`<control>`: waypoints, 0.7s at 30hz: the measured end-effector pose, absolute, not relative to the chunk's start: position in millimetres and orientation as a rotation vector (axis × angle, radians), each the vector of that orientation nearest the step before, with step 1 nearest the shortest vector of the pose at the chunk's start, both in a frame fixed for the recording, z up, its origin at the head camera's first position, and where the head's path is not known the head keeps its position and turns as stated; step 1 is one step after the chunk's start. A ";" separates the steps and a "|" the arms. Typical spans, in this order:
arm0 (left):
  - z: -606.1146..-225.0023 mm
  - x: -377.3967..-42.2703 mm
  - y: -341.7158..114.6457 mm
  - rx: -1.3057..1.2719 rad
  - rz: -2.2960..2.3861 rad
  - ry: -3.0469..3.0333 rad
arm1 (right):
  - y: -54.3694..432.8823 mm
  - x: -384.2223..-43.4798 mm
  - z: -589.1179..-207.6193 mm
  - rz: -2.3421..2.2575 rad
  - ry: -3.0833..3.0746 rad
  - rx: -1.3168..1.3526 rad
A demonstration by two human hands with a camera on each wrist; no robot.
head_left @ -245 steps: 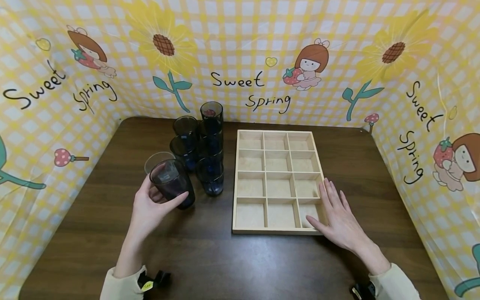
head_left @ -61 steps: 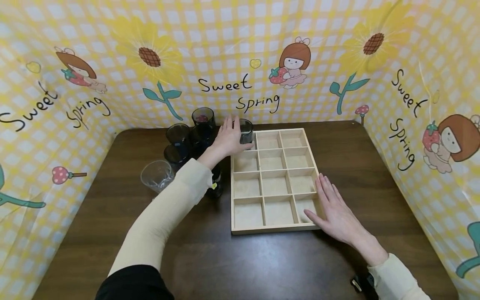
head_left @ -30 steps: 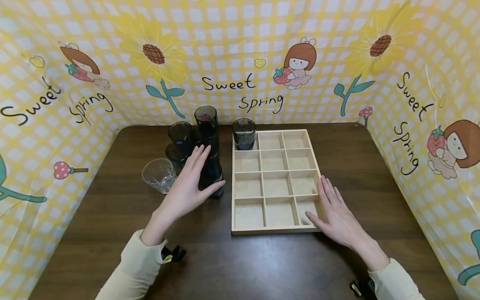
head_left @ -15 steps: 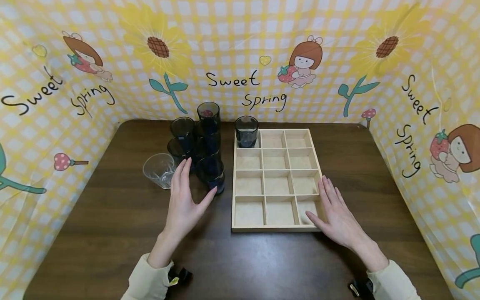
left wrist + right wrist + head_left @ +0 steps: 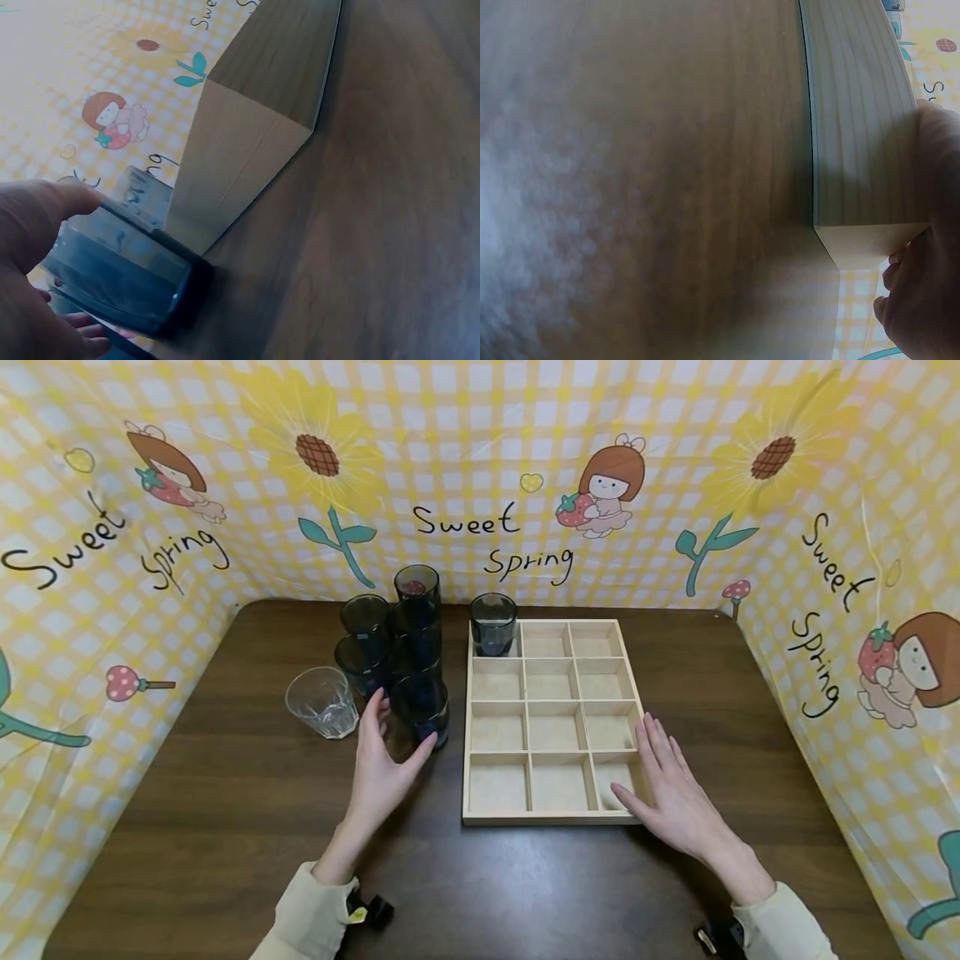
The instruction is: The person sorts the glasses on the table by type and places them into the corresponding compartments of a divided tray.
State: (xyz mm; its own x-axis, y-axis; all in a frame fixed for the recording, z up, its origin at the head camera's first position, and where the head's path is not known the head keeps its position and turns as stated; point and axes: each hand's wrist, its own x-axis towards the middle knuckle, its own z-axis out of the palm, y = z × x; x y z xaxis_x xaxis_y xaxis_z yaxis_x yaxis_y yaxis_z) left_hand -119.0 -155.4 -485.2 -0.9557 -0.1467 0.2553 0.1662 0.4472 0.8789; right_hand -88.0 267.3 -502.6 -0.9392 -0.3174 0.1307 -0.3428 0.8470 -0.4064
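My left hand (image 5: 386,777) curves round the nearest dark-tinted glass (image 5: 422,702) of a cluster, thumb on its near side and fingers on its left. In the left wrist view this glass (image 5: 127,270) stands between thumb and fingers; the fingers' contact is partly hidden. Flat along the right edge of a wooden compartment tray (image 5: 551,818) lies my right hand (image 5: 678,793), fingers straight and thumb over the near-right compartment. Another dark glass (image 5: 493,625) stands upright in the tray's far-left compartment. The right wrist view shows the tray's side (image 5: 862,135) against that hand.
Several more dark glasses (image 5: 365,618) stand close together behind and left of the held one. A clear glass (image 5: 322,702) sits left of them. The brown table (image 5: 225,827) is bordered by a yellow checked cloth (image 5: 480,460) at the back and sides.
A dark glass from my left hand was set in the tray's far-left compartment. My left hand then came back and closed round the nearest dark glass. The right hand kept its place.
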 end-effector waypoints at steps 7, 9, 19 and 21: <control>-492.5 -126.2 -152.8 0.176 -1.906 -2.323 | 266.9 -87.0 -503.2 0.670 -2.957 0.535; -495.0 -128.7 -151.3 0.186 -1.947 -2.313 | 266.6 -86.9 -502.6 0.667 -2.954 0.539; -498.6 -141.2 -144.9 0.178 -1.969 -2.304 | 266.1 -87.8 -500.7 0.675 -2.949 0.540; -498.2 -142.2 -143.9 0.177 -1.966 -2.296 | 266.3 -88.5 -501.1 0.675 -2.950 0.542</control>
State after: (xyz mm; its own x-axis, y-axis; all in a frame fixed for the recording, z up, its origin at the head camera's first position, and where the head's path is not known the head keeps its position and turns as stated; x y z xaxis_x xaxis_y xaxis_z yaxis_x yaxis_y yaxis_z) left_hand -142.2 -143.9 -498.2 -0.9867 -0.1620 0.0105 -0.0145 0.1526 0.9882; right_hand -88.5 266.3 -501.1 -0.9357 -0.3230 0.1418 -0.3525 0.8415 -0.4093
